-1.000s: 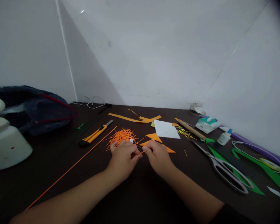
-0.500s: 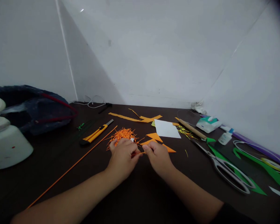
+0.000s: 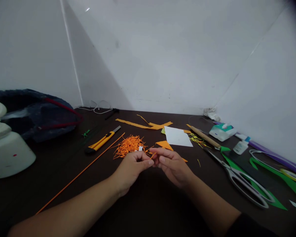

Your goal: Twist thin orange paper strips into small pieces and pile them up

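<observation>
A thin orange paper strip (image 3: 153,156) slants up between the fingertips of both hands. My left hand (image 3: 132,168) is closed, its thumb and forefinger pinching the strip. Fingers bent, my right hand (image 3: 174,166) closes on the same strip from the other side; part of its grip is hidden. Just beyond my left hand lies a heap of thin orange paper pieces (image 3: 129,144). Orange paper triangles (image 3: 164,144) lie behind my right hand, partly covered by it. A long orange stick (image 3: 81,172) runs diagonally left of the hands.
A yellow utility knife (image 3: 102,141) lies left of the heap. White paper (image 3: 179,136) rests beyond the hands. To the right are scissors (image 3: 236,177), a wooden-handled tool (image 3: 204,136), a small glue bottle (image 3: 241,147) and green paper (image 3: 292,186). A white jar (image 3: 12,154) stands far left.
My hands have turned so that the thumbs and fingertips meet higher and closer together. The orange strip, level between them before, now points upward at a slant.
</observation>
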### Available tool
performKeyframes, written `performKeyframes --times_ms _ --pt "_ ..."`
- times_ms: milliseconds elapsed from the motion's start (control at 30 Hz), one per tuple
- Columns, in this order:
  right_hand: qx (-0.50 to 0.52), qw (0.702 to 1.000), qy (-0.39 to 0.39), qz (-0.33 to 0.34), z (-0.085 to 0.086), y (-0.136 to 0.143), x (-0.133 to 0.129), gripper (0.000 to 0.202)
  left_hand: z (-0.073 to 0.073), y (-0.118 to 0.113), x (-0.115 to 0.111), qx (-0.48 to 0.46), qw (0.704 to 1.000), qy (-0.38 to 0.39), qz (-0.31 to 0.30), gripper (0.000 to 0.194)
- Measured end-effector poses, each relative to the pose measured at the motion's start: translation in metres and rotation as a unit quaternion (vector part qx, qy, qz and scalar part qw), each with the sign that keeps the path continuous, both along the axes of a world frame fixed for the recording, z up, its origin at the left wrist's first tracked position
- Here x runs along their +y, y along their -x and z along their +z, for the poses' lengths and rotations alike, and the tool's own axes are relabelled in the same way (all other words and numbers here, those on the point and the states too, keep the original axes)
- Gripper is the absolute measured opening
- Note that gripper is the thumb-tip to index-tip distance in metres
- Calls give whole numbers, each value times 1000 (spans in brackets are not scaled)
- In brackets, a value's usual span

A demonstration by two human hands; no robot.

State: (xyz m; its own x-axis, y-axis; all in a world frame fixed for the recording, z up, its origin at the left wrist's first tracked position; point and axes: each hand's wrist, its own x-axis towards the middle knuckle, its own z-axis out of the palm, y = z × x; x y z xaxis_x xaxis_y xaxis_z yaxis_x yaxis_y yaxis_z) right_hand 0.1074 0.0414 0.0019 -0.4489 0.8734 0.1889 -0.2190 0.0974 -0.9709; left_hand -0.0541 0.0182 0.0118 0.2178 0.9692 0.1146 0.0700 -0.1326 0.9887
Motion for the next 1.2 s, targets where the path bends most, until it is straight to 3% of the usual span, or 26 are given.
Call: performKeyframes --times_ms 167,300,467,633,767,1000,1200 --pt "5 996 -59 -61 1 8 -1 13 -1 -2 -1 27 1000 15 2 15" --pt "-20 991 -71 -109 2 11 -2 9 0 -3 0 116 991 -45 41 14" --pt "-40 992 -24 -122 -1 14 -5 14 1 -2 4 272 938 -181 117 17" --pt "-21 988 5 -152 -4 19 -5 15 0 -1 4 334 908 -204 148 16" --pt "-3 985 20 -170 -5 22 -4 8 0 -2 3 322 918 -196 126 13" --pt "-4 979 -9 -203 -5 24 -6 21 0 -6 0 271 943 -174 83 14" --pt "60 976 9 -209 -7 25 -3 29 1 -8 -4 195 974 -96 60 14"
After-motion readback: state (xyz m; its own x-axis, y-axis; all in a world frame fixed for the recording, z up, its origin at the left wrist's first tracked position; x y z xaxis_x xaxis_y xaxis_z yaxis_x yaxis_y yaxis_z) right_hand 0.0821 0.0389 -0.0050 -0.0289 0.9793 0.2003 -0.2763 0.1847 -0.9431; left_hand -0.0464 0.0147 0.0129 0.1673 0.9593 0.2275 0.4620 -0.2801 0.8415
